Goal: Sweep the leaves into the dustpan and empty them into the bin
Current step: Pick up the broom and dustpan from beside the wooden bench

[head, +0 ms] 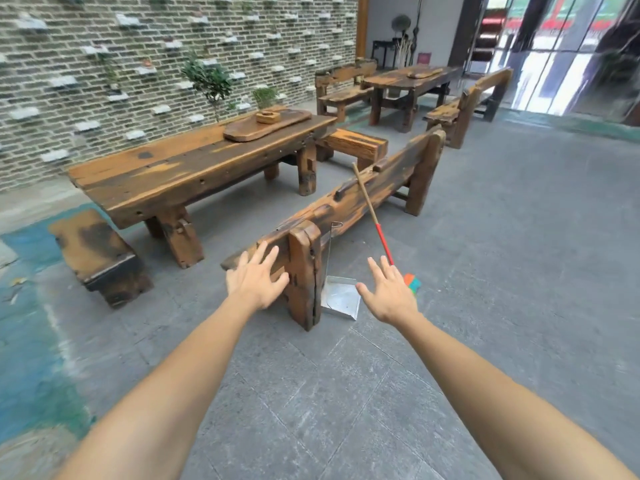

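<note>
Beside the bench [346, 209], both hands, left hand [258, 277] and right hand [389, 294], spread empty fingers; grasp the broom [372, 211] handle high, dustpan [341, 297] by its upright handle.

Beyond both hands: rough weathered wooden bench [346, 209], shiny metal dustpan [341, 297], wooden broom handle [363, 192], matt stone floor [346, 393].

Both bare forearms reach forward and slightly inward, held level with each other. The left hand [257, 279] is palm down with straight, spread fingers, holding nothing. The right hand [388, 293] matches it, fingers splayed and empty.
</note>
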{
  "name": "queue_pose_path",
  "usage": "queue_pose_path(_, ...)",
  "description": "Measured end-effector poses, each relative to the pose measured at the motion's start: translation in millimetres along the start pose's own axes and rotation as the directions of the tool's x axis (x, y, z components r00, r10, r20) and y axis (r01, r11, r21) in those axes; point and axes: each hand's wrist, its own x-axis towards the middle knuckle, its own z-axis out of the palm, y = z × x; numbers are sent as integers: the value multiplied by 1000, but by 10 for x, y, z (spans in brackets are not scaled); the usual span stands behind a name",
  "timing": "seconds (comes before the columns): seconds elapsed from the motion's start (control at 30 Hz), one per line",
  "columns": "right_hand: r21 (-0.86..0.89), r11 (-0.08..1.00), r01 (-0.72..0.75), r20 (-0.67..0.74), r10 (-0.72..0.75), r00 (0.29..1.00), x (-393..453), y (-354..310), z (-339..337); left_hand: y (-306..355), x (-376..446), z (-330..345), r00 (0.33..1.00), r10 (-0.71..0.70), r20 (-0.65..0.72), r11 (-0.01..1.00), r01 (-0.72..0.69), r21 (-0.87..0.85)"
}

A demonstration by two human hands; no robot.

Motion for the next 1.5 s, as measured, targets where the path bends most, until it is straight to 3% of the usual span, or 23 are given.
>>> queue_pose_path(0.17,79,994,-76,38,73,997,702,390,78,310,829,219,998,59,26,998,-59,2)
queue_pose_path(0.6,-63,991,-115,89,120,989,3009,1012,114,951,3276,720,987,59,149,996,-48,-77)
queue_pose_path(0.77,-50,987,-150,121,155,980,3716,1362,98,1276,3970,795,977,91,194,996,-91,-10)
queue_pose_path(0.97,-33,991,-132,194,136,971,4609,1872,166,1720,4725,990,971,43,236,999,-46,7)
queue_pose_path(1.13,30,987,-157,306,140,942,5354,2247,176,2059,5288,1143,954,-63,292,997,73,-22)
queue_pose_path(1.5,74,968,-240,429,186,884,6778,2492,527,2129,6401,1525,921,-111,373,989,139,-48)
